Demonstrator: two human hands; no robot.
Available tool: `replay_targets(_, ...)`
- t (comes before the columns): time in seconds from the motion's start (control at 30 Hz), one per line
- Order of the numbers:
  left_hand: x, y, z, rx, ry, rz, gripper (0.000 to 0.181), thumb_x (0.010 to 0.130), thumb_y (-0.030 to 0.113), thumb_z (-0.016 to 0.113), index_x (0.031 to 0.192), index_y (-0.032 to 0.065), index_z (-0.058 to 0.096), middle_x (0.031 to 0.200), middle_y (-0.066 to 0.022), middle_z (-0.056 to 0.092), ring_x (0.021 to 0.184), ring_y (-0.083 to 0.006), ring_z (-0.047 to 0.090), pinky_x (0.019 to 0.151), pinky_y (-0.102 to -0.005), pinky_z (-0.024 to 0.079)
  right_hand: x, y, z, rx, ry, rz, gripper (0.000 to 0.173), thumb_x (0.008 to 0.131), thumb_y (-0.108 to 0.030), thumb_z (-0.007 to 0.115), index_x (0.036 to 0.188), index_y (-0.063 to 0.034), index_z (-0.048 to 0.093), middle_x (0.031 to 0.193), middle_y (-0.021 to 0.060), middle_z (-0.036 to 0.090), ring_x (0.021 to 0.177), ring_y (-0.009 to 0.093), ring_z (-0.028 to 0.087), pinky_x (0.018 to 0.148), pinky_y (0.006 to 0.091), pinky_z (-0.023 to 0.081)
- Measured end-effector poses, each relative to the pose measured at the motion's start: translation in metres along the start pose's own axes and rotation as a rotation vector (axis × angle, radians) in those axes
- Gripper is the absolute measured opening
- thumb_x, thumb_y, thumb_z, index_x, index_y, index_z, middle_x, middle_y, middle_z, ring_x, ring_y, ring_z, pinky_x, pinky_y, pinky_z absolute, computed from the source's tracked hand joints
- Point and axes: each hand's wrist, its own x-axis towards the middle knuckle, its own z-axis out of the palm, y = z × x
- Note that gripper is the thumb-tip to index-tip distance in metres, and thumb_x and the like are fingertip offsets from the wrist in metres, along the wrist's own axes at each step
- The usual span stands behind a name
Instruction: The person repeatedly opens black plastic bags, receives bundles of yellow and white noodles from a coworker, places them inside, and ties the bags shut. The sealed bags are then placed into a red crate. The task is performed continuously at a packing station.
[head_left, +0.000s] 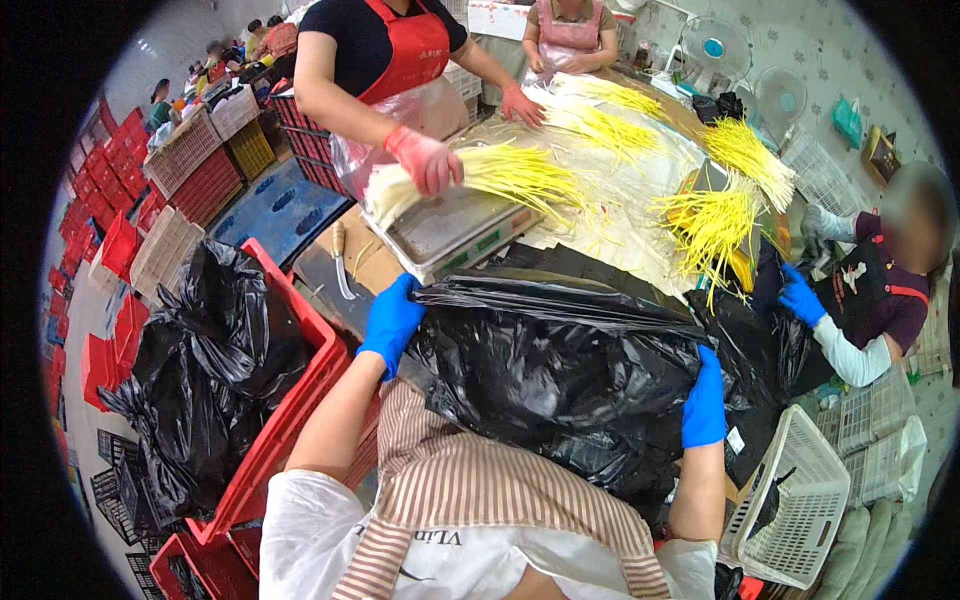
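A black plastic bag (555, 375) is stretched wide across the table's near edge. My left hand (393, 321), in a blue glove, grips its upper left corner. At its right end my right hand (703, 401), gloved in blue too, holds the side, the fingertips partly hidden by the plastic. Beyond the bag stands a digital scale (450, 232). Over its steel pan a co-worker's red-gloved hand (427, 161) holds a bundle of yellow chives (517, 176). A curved knife with a wooden handle (340, 240) lies on the table left of the scale.
Filled black bags (217, 360) sit in a red plastic crate (330, 345) on the left. A white basket (795, 495) stands at the lower right. More yellow chives (709, 225) lie on the far right of the table, near a co-worker in blue gloves (802, 296).
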Motion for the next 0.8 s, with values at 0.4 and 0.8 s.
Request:
replay_targets(0.4,0.009,0.000,-0.034,-1.083,-0.356,-0.315,0.026,0.079,0.009,0.042,0.097,-0.0009,0.057,0.090,-0.0108,0.060,0.078,-0.0160,0.058,0.070,-0.0265,0.046,-0.006,-0.011,0.000,0.022,-0.050,0.196,0.035,0.076,-0.021,0.048,0.105,-0.0042,0.053,0.106,0.0126,0.053,0.094,0.028,0.052,0.083,0.0398,0.041)
replay_targets(0.8,0.026,-0.066,-0.016,-1.414,-0.374,-0.183,0.030,0.083,0.004,0.033,0.110,0.0003,0.047,0.104,-0.0106,0.055,0.091,-0.0213,0.055,0.082,-0.0333,0.044,-0.030,-0.009,0.026,-1.118,-0.623,0.244,0.058,0.065,-0.022,0.066,0.114,0.0011,0.046,0.111,0.0097,0.050,0.098,0.015,0.046,0.087,0.0304,0.035)
